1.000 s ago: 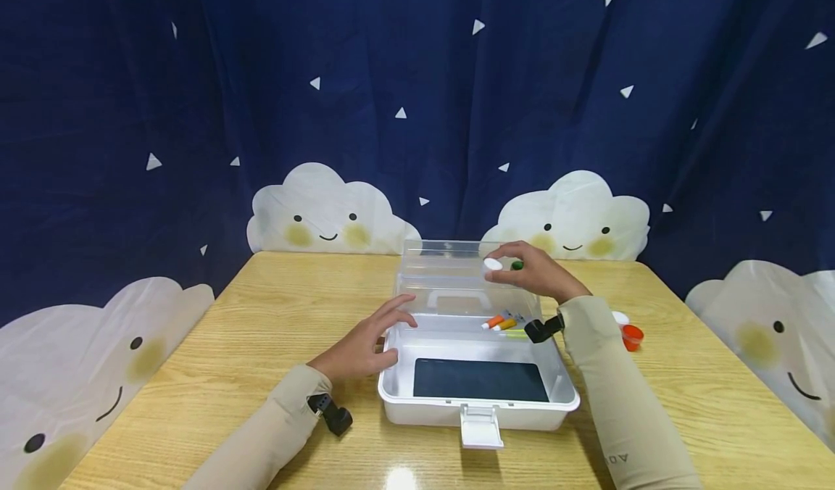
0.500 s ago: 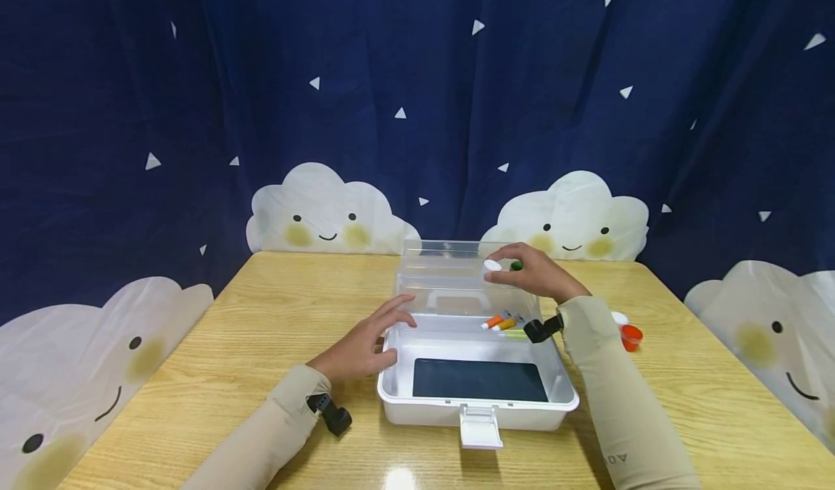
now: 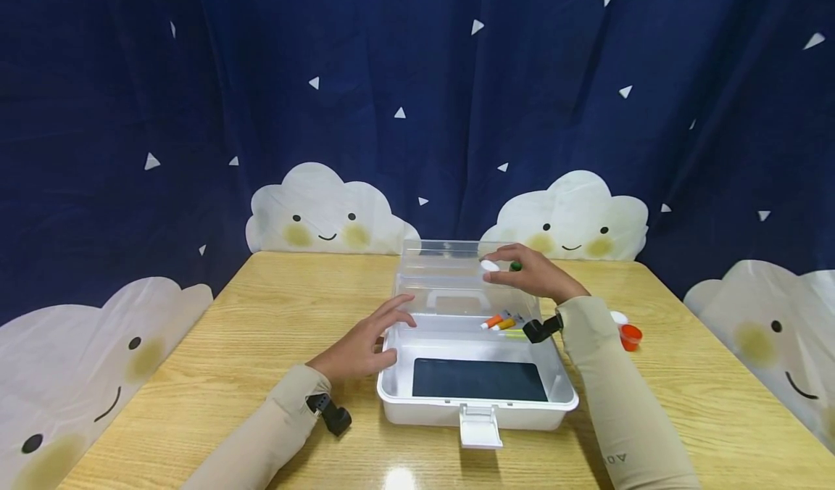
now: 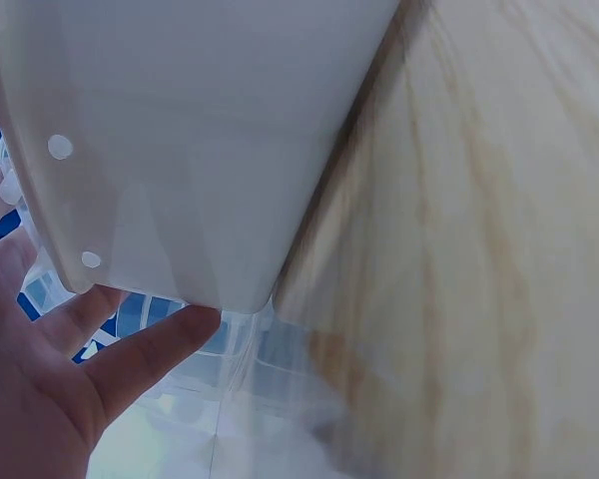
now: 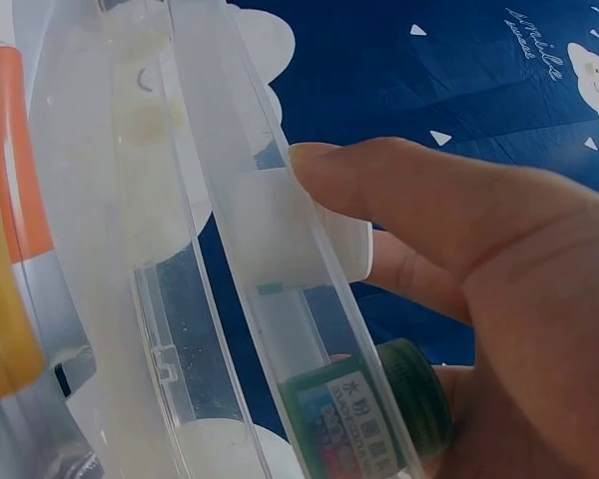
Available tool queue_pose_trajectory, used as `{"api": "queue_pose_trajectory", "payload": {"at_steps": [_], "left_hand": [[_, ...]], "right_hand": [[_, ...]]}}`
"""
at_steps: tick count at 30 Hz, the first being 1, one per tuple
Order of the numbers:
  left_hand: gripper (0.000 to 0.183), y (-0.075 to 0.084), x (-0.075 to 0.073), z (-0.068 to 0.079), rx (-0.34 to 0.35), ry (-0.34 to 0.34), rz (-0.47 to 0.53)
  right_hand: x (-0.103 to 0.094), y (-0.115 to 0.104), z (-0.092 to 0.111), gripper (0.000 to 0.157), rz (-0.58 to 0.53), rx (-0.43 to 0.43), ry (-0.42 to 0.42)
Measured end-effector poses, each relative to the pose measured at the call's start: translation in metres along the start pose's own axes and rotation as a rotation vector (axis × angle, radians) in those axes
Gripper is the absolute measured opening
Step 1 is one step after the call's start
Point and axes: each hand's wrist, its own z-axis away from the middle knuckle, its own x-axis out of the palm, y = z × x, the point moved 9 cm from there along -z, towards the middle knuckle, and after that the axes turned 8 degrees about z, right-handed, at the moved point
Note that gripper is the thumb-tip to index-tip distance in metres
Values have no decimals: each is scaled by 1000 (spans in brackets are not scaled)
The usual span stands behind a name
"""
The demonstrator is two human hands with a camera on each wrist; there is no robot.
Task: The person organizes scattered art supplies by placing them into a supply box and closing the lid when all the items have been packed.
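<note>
A white storage box (image 3: 483,414) with its clear lid (image 3: 443,276) raised stands on the table. At the lid's right part, my right hand (image 3: 535,271) pinches a small white-capped paint jar (image 3: 489,266) between thumb and finger. In the right wrist view this white jar (image 5: 280,230) sits partly behind the clear tray wall, beside a green paint jar (image 5: 359,419). My left hand (image 3: 355,345) rests against the box's left side, fingers spread and fairly straight. The left wrist view has its fingertips (image 4: 202,319) at a corner of the white wall.
Orange and ochre paint tubes (image 3: 504,324) and a yellow-green one lie at the box's back right. A dark flat panel (image 3: 479,380) covers part of the box floor. On the table to the right are a red jar (image 3: 630,338) and a white-lidded one (image 3: 619,318).
The white-capped jar has shifted slightly left and tilted flatter at my right fingertips. My left hand and the box stay put.
</note>
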Motion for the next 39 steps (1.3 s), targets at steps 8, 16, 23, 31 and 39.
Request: {"api": "queue_pose_trajectory", "payload": {"at_steps": [8,16,23,31,39], "left_hand": [[49,0,0,1,-10,1,7],[49,1,1,1,-11,4,-2],[46,-1,1,1,-7,4,3],[44,-1,1,0,-6,-5,9],[45,-1,0,0,-8,-1,1]], "right_hand": [[5,-3,0,56,13,-8,-37],[6,-6,1,57,26,-36,-55],[8,-4,0,58,34,-15,-53],[5,-6,5,59,18,-24,-56],[3,-4,7,59,23,-52,-47]]}}
